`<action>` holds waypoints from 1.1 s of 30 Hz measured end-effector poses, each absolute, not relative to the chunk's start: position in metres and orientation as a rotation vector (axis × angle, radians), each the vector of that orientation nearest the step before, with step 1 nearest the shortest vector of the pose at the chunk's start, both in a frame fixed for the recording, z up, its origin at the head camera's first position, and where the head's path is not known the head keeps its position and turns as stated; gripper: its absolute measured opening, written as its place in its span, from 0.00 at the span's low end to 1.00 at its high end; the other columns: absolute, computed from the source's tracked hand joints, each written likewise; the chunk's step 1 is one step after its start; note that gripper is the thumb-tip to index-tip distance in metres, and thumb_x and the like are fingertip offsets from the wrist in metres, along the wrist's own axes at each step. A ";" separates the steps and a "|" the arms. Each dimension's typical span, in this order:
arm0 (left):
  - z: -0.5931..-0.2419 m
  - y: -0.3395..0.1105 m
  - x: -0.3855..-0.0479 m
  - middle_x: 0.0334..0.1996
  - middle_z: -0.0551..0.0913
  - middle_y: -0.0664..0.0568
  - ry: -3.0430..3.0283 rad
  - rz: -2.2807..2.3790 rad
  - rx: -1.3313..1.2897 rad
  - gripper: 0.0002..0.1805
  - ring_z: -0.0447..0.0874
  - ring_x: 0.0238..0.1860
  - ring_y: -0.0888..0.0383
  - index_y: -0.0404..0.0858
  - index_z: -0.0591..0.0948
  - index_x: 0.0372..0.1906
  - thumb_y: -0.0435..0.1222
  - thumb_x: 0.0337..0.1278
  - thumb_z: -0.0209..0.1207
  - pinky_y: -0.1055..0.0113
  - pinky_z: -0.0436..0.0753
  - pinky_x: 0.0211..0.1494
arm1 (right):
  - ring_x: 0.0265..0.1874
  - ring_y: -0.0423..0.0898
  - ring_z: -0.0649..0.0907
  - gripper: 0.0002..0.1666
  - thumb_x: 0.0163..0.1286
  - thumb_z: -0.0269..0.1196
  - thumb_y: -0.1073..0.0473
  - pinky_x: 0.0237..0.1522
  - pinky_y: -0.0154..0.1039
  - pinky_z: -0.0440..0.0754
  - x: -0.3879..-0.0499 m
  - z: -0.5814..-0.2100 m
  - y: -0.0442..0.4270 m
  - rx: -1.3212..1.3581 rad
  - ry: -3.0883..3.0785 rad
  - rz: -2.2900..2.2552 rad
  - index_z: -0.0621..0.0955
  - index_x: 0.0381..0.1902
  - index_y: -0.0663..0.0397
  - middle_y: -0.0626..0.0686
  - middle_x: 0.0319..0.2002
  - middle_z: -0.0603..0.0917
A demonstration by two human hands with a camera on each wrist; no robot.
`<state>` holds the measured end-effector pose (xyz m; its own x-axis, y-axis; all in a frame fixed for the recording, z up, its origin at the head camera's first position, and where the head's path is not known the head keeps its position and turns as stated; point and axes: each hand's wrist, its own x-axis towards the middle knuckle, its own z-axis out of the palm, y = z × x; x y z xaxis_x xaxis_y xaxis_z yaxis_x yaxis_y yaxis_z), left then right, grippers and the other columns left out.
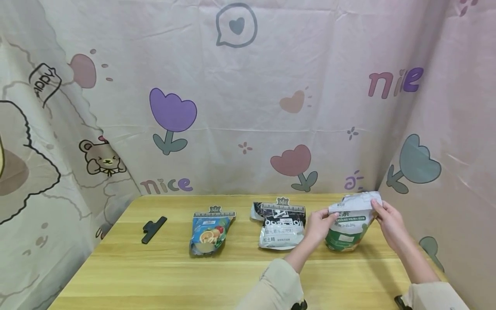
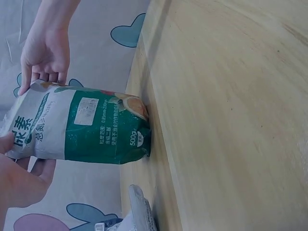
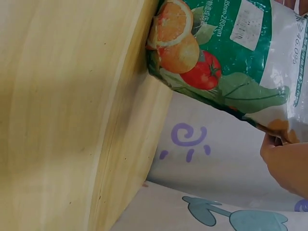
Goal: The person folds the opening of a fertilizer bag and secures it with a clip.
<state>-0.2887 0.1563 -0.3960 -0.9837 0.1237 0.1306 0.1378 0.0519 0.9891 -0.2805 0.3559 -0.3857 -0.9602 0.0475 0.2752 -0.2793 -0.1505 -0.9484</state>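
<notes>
Head view: green-white bag (image 1: 348, 230), upright, top folded.

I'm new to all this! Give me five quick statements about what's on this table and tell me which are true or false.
1. The left hand and right hand both hold the green-and-white bag. True.
2. A loose black clip lies left of the blue bag. True.
3. The blue bag's top is bare. False: a patterned clip runs along it.
4. The black-and-white bag is between the other two bags. True.
5. The green-and-white bag wears a clip. False: none shows on it.
</notes>
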 end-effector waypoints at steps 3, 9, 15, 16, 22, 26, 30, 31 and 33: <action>-0.396 0.156 -0.288 0.32 0.84 0.57 -2.247 -2.141 -0.295 0.12 0.79 0.34 0.66 0.41 0.85 0.39 0.44 0.54 0.61 0.70 0.78 0.39 | 0.37 0.31 0.76 0.09 0.71 0.52 0.56 0.41 0.21 0.70 -0.282 -0.384 0.354 0.219 -1.888 2.217 0.79 0.35 0.45 0.39 0.35 0.80; -0.395 0.158 -0.286 0.33 0.84 0.58 -2.280 -2.115 -0.267 0.13 0.78 0.36 0.65 0.44 0.85 0.40 0.47 0.57 0.58 0.66 0.77 0.43 | 0.38 0.29 0.75 0.08 0.71 0.52 0.55 0.45 0.22 0.68 -0.281 -0.384 0.354 0.129 -1.900 2.234 0.78 0.35 0.41 0.36 0.35 0.79; -0.393 0.159 -0.286 0.34 0.84 0.57 -2.291 -2.135 -0.257 0.13 0.79 0.37 0.64 0.44 0.85 0.40 0.46 0.58 0.58 0.65 0.77 0.43 | 0.39 0.28 0.74 0.05 0.70 0.54 0.52 0.59 0.27 0.60 -0.281 -0.383 0.354 0.055 -1.959 2.161 0.77 0.37 0.40 0.35 0.35 0.77; -0.393 0.159 -0.286 0.34 0.84 0.57 -2.292 -2.139 -0.253 0.13 0.79 0.37 0.64 0.44 0.85 0.40 0.46 0.58 0.58 0.65 0.77 0.44 | 0.38 0.28 0.74 0.04 0.69 0.54 0.51 0.57 0.26 0.62 -0.280 -0.383 0.353 0.032 -1.970 2.125 0.75 0.39 0.41 0.34 0.35 0.77; -0.393 0.157 -0.288 0.34 0.84 0.57 -2.278 -2.158 -0.246 0.13 0.79 0.38 0.62 0.43 0.85 0.38 0.46 0.56 0.59 0.62 0.77 0.45 | 0.44 0.36 0.70 0.22 0.65 0.60 0.59 0.43 0.20 0.66 -0.277 -0.383 0.340 -0.069 -2.052 1.451 0.68 0.55 0.58 0.44 0.44 0.72; -0.391 0.156 -0.287 0.32 0.83 0.57 -2.266 -2.176 -0.214 0.13 0.78 0.37 0.62 0.43 0.86 0.37 0.47 0.55 0.59 0.62 0.76 0.45 | 0.45 0.56 0.73 0.17 0.60 0.62 0.62 0.52 0.26 0.64 -0.278 -0.388 0.339 0.248 -1.927 0.760 0.77 0.44 0.69 0.61 0.46 0.77; -0.390 0.155 -0.287 0.32 0.83 0.58 -2.259 -2.193 -0.210 0.13 0.78 0.38 0.62 0.42 0.86 0.36 0.46 0.56 0.59 0.61 0.76 0.46 | 0.42 0.61 0.76 0.21 0.65 0.57 0.50 0.58 0.33 0.63 -0.283 -0.394 0.341 0.592 -1.801 0.426 0.82 0.35 0.65 0.62 0.40 0.81; -0.389 0.155 -0.287 0.32 0.83 0.57 -2.257 -2.195 -0.212 0.13 0.78 0.38 0.61 0.42 0.86 0.36 0.46 0.56 0.59 0.61 0.76 0.46 | 0.43 0.60 0.76 0.23 0.67 0.55 0.47 0.59 0.33 0.62 -0.283 -0.396 0.342 0.636 -1.808 0.405 0.82 0.36 0.64 0.60 0.41 0.82; -0.389 0.156 -0.287 0.32 0.83 0.57 -2.256 -2.207 -0.218 0.13 0.78 0.38 0.61 0.42 0.85 0.36 0.46 0.56 0.59 0.60 0.76 0.46 | 0.45 0.57 0.76 0.26 0.68 0.53 0.44 0.59 0.32 0.61 -0.284 -0.399 0.343 0.679 -1.842 0.387 0.83 0.38 0.62 0.59 0.42 0.82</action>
